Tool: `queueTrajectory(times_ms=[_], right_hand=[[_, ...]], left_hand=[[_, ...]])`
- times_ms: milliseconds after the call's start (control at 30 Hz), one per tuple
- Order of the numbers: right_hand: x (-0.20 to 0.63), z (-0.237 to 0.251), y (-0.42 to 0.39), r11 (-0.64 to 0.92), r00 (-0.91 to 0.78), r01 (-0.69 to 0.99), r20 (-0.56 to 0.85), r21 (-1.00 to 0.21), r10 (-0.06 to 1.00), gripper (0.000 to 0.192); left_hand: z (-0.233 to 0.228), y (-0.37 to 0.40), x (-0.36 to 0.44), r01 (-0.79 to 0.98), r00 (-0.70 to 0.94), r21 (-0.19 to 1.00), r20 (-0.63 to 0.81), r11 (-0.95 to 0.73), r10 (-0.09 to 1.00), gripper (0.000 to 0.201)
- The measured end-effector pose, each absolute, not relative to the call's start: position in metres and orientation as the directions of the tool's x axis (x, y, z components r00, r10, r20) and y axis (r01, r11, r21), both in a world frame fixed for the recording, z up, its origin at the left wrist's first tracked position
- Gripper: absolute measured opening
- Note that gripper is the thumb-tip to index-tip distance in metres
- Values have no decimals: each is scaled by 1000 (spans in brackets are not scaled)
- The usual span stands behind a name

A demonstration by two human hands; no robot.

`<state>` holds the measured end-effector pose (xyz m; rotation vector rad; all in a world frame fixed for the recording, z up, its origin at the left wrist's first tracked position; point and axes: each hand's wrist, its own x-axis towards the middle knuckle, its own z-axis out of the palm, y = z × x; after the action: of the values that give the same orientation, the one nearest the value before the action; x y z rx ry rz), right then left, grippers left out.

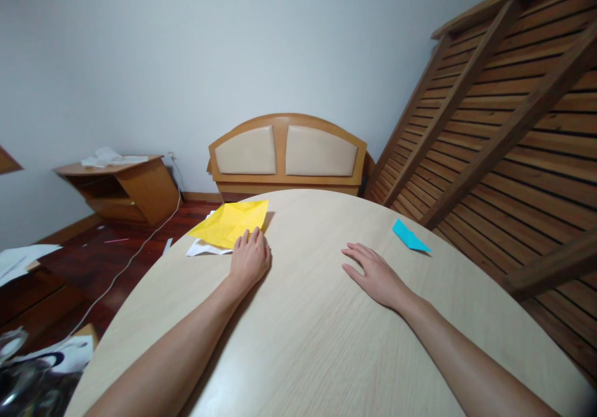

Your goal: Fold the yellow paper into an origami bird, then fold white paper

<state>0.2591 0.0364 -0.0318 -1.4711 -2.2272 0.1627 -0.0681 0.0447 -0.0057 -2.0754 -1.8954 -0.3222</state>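
My left hand lies on the round worktop, a pale wood-grain surface, smooth and matte. Its fingers touch the near edge of the yellow paper, a creased, partly folded sheet at the far left edge of the worktop; the grip is loose and holds nothing. Under the yellow sheet a white paper shows. My right hand rests flat, fingers spread. To its far right lies a small folded blue paper.
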Motion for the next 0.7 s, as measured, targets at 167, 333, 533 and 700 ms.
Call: queueTrajectory(times_ms=[167,333,533,700], right_hand=[[260,-33,38,425,-324,839,316,-339,892,46],[259,-32,37,430,-307,808,335,-403,891,45],[256,-25,37,358,-142,703,372,-614,917,41],[256,-20,37,307,-20,687,405,-658,914,45]], left_hand=[[2,43,-65,993,109,-94,438,-75,892,52],[11,14,-36,967,252,-88,470,-240,846,49],[18,-49,16,784,553,99,335,-612,763,32],[23,-47,17,646,630,253,355,-720,691,30]])
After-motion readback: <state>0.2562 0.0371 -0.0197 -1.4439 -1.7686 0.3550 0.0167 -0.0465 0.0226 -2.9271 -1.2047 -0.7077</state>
